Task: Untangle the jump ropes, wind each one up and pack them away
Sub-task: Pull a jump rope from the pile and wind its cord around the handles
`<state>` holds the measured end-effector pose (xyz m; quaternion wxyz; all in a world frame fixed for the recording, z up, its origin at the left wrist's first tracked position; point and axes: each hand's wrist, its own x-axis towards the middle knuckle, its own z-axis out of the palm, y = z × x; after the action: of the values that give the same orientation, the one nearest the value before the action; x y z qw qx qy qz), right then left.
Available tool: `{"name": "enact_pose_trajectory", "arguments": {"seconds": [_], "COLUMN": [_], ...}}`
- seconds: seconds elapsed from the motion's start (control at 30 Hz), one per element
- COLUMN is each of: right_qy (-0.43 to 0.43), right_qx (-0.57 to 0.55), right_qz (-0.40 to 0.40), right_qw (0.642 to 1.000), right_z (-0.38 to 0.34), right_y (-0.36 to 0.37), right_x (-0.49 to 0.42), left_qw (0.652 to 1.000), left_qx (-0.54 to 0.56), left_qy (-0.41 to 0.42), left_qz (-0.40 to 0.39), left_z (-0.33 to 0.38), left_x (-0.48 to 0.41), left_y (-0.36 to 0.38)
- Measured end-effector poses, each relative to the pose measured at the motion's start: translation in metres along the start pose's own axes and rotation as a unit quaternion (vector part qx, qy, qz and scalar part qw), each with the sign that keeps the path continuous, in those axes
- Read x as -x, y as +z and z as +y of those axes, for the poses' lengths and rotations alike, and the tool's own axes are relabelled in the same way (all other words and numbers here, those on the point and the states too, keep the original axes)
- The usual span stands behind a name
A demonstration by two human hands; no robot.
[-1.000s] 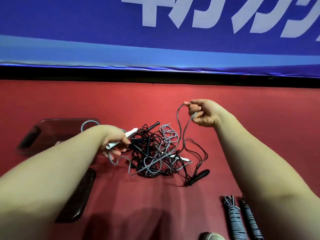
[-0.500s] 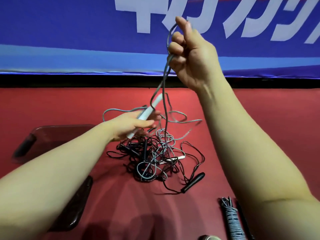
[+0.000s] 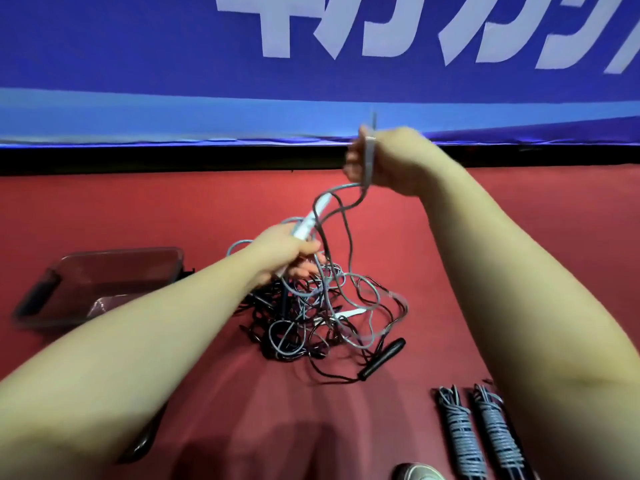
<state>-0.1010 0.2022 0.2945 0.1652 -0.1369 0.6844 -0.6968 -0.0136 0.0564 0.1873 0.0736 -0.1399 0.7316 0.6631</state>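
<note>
A tangle of grey and black jump ropes [image 3: 322, 317] lies on the red floor, with a black handle [image 3: 382, 357] sticking out at its right and a white handle [image 3: 349, 312] inside it. My left hand [image 3: 284, 252] grips a white handle [image 3: 311, 218] just above the pile. My right hand [image 3: 384, 161] is raised higher and pinches the grey cord [image 3: 367, 157], which loops down to the white handle and into the tangle.
A clear plastic box [image 3: 104, 282] sits on the floor at the left, its dark lid [image 3: 145, 441] nearer me. Two wound-up ropes [image 3: 481, 438] lie at the lower right beside a shoe tip [image 3: 417, 472]. A blue banner [image 3: 311, 81] runs along the back.
My right hand rose high with the grey cord, then came down lower and to the right. My left hand lifted the white handle above the pile.
</note>
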Motion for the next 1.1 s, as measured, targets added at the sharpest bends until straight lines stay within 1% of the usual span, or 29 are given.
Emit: {"name": "enact_pose_trajectory", "arguments": {"seconds": [0.03,0.07,0.1,0.13,0.17,0.2,0.23,0.27,0.3,0.33,0.37,0.4,0.43,0.5,0.53,0.6,0.63,0.67,0.7,0.73,0.77,0.8,0.83,0.87,0.9,1.0,1.1], "right_qy": [0.008,-0.003,-0.027,-0.059,-0.078,-0.069,-0.033,0.009,0.041,0.05,0.043,0.04,0.043,0.028,0.032,0.073,0.086,0.097,0.097,0.08,0.044,0.012,-0.01,-0.026,-0.037,-0.067,-0.074], "right_qx": [0.097,0.181,0.264,0.356,0.453,0.522,0.542,0.503,0.417,0.317,0.263,0.254,0.276,0.403,0.471,0.593,0.607,0.573,0.481,0.352,0.233,0.128,0.033,-0.033,-0.065,-0.101,-0.157], "right_qz": [0.002,0.006,0.023,0.052,0.09,0.107,0.082,0.017,-0.07,-0.152,-0.228,-0.289,-0.325,-0.304,-0.286,-0.246,-0.213,-0.163,-0.105,-0.042,0.01,0.042,0.049,0.039,0.024,-0.015,-0.01], "right_qw": [0.995,0.983,0.964,0.931,0.883,0.843,0.836,0.864,0.905,0.935,0.937,0.922,0.904,0.863,0.834,0.763,0.761,0.797,0.865,0.931,0.971,0.991,0.998,0.998,0.997,0.993,0.985], "right_z": [0.011,0.02,0.028,0.037,0.045,0.052,0.06,0.067,0.073,0.081,0.088,0.095,0.103,0.122,0.13,0.142,0.143,0.138,0.127,0.113,0.095,0.072,0.048,0.026,0.007,-0.018,-0.022], "right_y": [-0.007,-0.011,-0.015,-0.019,-0.022,-0.023,-0.024,-0.024,-0.022,-0.019,-0.014,-0.006,0.003,0.014,0.015,0.009,0.003,-0.002,-0.004,-0.003,-0.003,-0.001,0.002,0.006,0.012,0.031,0.05], "right_x": [0.001,0.002,0.003,0.001,0.0,0.0,0.001,0.004,0.009,0.012,0.015,0.018,0.02,0.015,0.012,0.004,0.0,-0.004,-0.006,-0.01,-0.014,-0.014,-0.011,-0.007,-0.002,0.008,0.012], "left_qw": [0.999,0.996,0.992,0.986,0.979,0.97,0.959,0.947,0.936,0.928,0.92,0.913,0.906,0.893,0.885,0.872,0.866,0.863,0.865,0.876,0.895,0.919,0.943,0.959,0.968,0.984,0.981], "left_qx": [0.033,0.07,0.105,0.141,0.18,0.223,0.268,0.309,0.341,0.363,0.381,0.397,0.412,0.437,0.45,0.466,0.472,0.475,0.471,0.456,0.425,0.376,0.318,0.271,0.241,0.168,0.11], "left_qy": [0.002,0.005,0.012,0.019,0.027,0.035,0.04,0.045,0.052,0.058,0.065,0.071,0.076,0.086,0.094,0.12,0.133,0.14,0.134,0.11,0.072,0.031,-0.007,-0.03,-0.041,-0.046,-0.066], "left_qz": [0.028,0.053,0.072,0.084,0.09,0.088,0.081,0.073,0.068,0.066,0.064,0.06,0.057,0.06,0.069,0.088,0.096,0.102,0.107,0.113,0.117,0.112,0.099,0.079,0.056,-0.023,-0.145], "left_z": [0.005,0.013,0.02,0.029,0.038,0.049,0.06,0.071,0.081,0.089,0.094,0.099,0.102,0.107,0.108,0.109,0.106,0.1,0.09,0.077,0.062,0.047,0.034,0.023,0.016,0.007,0.003], "left_x": [-0.004,-0.005,-0.007,-0.006,-0.005,-0.003,0.0,0.004,0.008,0.011,0.015,0.019,0.021,0.025,0.027,0.028,0.027,0.025,0.023,0.019,0.016,0.013,0.012,0.01,0.009,0.007,0.011], "left_y": [-0.005,-0.007,-0.009,-0.01,-0.011,-0.012,-0.012,-0.014,-0.015,-0.017,-0.018,-0.019,-0.021,-0.027,-0.034,-0.051,-0.06,-0.068,-0.076,-0.081,-0.083,-0.082,-0.078,-0.072,-0.064,-0.036,-0.011]}}
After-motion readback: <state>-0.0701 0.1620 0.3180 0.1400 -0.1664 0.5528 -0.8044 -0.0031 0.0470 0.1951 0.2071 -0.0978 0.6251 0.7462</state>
